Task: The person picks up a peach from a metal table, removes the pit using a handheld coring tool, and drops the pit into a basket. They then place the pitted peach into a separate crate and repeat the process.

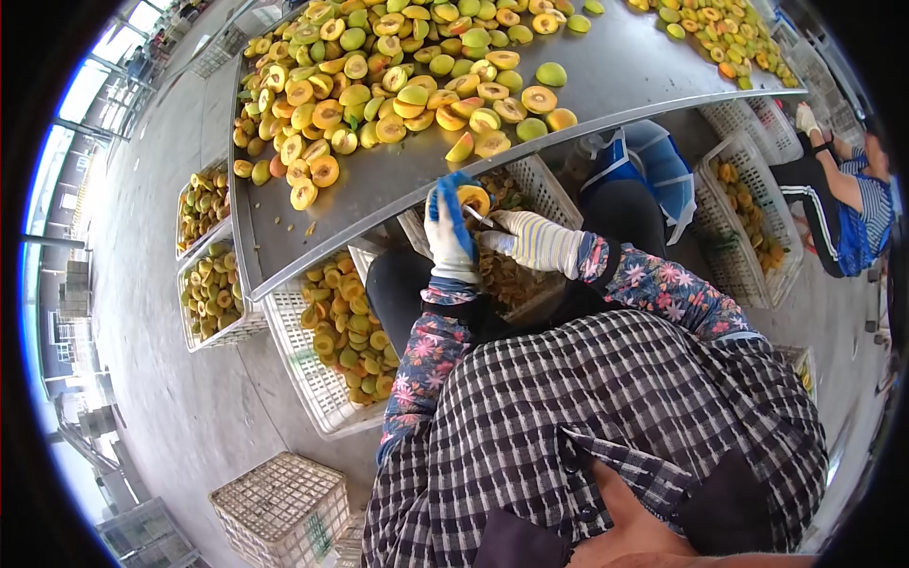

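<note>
My left hand, in a white glove with a blue-coated palm, grips a halved peach with its orange cut face showing. In a striped knit glove, my right hand is closed around a small knife; its thin metal end meets the peach half, and its handle is mostly hidden. Both hands are close together just below the table's front edge. Beneath them stands a white crate with brownish scraps inside. A heap of halved peaches covers much of the metal table.
Crates of peach halves stand by my left leg and at the table's left end. An upturned crate is on the floor. To the right are a blue container, another crate and a seated person.
</note>
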Demonstrator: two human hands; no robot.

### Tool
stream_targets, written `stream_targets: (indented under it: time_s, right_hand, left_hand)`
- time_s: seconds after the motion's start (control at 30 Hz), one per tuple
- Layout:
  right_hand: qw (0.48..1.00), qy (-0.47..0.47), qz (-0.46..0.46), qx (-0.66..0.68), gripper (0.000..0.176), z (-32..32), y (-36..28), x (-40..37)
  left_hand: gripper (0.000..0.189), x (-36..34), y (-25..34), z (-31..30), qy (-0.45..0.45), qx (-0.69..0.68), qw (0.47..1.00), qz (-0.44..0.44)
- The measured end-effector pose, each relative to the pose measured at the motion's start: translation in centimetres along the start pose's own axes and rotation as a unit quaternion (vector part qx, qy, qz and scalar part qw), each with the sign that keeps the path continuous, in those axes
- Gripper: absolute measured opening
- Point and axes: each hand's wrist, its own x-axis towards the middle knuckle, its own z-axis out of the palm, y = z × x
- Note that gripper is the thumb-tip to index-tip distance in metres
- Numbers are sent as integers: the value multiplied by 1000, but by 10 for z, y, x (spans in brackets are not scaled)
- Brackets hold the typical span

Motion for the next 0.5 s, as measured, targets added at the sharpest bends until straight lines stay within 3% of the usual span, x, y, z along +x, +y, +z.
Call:
stream_targets:
  time_s: [0.07, 0.13, 0.2, 0.27, 0.37, 0.47, 0.5]
  right_hand:
    - [974, -74, 124, 176, 31, -7, -18, -4]
    - [896, -143, 244, 343, 29, -13, -37, -13]
    - [876, -142, 246, 391, 28, -8, -45, -17]
    - [863, -148, 256, 409, 29, -7, -44, -18]
    - [854, -129, 238, 445, 30, -1, -42, -21]
    - [894, -130, 197, 382, 32, 1, -33, -22]
    - [922, -83, 128, 355, 34, 9, -26, -20]
  left_hand:
    - [42, -8, 20, 5, -10, 46, 999, -22]
    - [43, -10, 34, 6, -35, 105, 993, -34]
    - [46, -9, 35, 4, -58, 53, 996, -44]
    - [46, -9, 42, 5, -63, -2, 991, -119]
    - [47, -8, 38, 4, -70, -30, 990, -121]
    - [48, -9, 44, 11, -19, -101, 979, -173]
    - [47, -9, 40, 12, 9, -111, 980, -168]
